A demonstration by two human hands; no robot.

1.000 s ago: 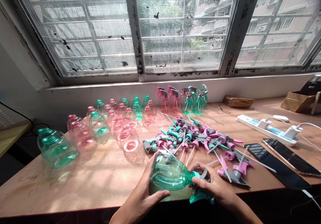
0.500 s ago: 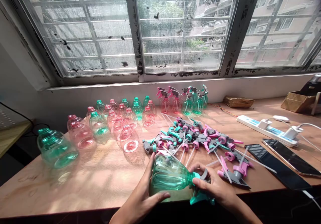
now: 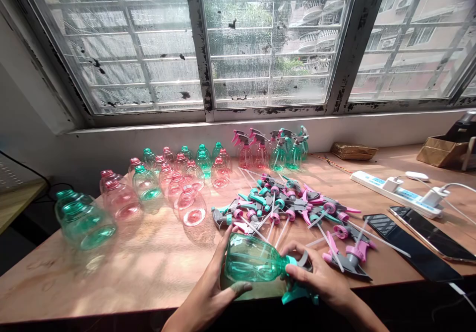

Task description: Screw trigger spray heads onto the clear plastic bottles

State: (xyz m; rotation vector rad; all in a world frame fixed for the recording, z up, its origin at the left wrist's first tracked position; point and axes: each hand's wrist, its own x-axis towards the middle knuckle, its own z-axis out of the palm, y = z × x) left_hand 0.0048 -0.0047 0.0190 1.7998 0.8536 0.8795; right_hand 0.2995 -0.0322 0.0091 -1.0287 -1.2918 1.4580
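Note:
A clear green bottle [image 3: 253, 262] lies on its side at the near edge of the wooden table [image 3: 148, 267]. My left hand [image 3: 211, 292] wraps round its body from below and behind. At the bottle's neck sits a teal and grey spray head [image 3: 299, 282], and my right hand [image 3: 320, 277] is closed round it. Just behind my hands lies a heap of loose pink and teal spray heads [image 3: 290, 205] with white tubes.
Several capless pink and green bottles [image 3: 163, 183] stand at the left. Finished spray bottles [image 3: 273, 148] stand by the wall. On the right are a white power strip [image 3: 397, 192], two dark phones [image 3: 409, 245], and brown boxes [image 3: 441, 148].
The bottle's base has tilted a little up and to the right in my left hand. My right hand stays on the spray head.

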